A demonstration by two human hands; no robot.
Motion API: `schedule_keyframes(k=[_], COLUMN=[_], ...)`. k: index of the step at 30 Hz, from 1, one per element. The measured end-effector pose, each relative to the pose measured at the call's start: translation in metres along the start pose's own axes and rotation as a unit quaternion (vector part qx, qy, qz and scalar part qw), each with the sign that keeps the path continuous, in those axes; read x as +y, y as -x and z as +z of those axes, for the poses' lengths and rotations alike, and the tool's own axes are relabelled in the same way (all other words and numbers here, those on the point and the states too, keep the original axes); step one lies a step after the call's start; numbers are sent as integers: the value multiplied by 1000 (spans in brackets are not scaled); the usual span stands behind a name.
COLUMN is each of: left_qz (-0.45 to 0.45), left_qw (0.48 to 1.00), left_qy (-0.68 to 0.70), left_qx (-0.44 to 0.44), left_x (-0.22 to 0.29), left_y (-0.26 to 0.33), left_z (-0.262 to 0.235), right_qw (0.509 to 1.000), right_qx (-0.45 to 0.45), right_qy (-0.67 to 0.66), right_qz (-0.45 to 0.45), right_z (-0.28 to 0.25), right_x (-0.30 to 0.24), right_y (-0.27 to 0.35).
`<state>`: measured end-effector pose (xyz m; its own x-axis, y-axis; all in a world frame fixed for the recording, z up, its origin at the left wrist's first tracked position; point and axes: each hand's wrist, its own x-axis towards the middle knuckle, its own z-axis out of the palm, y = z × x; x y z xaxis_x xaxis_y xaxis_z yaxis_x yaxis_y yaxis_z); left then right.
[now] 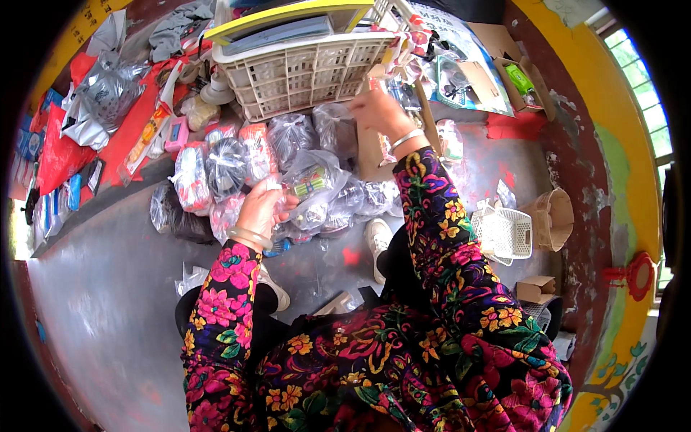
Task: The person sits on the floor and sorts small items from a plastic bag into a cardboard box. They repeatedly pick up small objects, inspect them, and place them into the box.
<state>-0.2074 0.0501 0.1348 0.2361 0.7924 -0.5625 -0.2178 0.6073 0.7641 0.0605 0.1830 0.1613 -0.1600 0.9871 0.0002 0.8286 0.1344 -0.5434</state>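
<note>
My left hand point(260, 210) is closed on the edge of a clear plastic bag point(314, 176) with green and yellow things inside. That bag rests on a heap of filled bags in front of me. Farther off and to the right, my right hand point(383, 114) reaches over an open cardboard box point(374, 160) packed with small goods. Its fingertips are turned away, so I cannot tell whether they hold anything. Close by the box stands a cream plastic crate point(306, 79). Tied bags with dark contents point(291, 135) and a bag with red packaging point(257, 150) lie between my hands.
On the right are a white plastic basket point(500, 234), a brown paper bag point(553, 218) and a small cardboard box point(536, 289). A box with a green package point(520, 81) stands at the far right. Silver bags point(108, 93) lie on red sheeting at the far left.
</note>
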Motion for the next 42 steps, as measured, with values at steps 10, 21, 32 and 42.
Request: schedule_keyframes(k=[10, 21, 32, 42], left_qz=[9, 6, 3, -19], left_qw=[1000, 1000, 1000, 1000], left_qy=[-1, -7, 17, 14], left_qx=[-12, -7, -21, 6], left_x=[2, 1, -2, 4], left_y=[1, -2, -6, -3], left_z=[12, 11, 5, 5], right_qw=[935, 930, 946, 922], right_qx=[204, 177, 298, -359], right_qy=[70, 70, 1, -130], right_qz=[282, 313, 129, -65], right_z=[-32, -17, -43, 33], right_x=[125, 99, 79, -43], right_y=[-2, -5, 8, 31])
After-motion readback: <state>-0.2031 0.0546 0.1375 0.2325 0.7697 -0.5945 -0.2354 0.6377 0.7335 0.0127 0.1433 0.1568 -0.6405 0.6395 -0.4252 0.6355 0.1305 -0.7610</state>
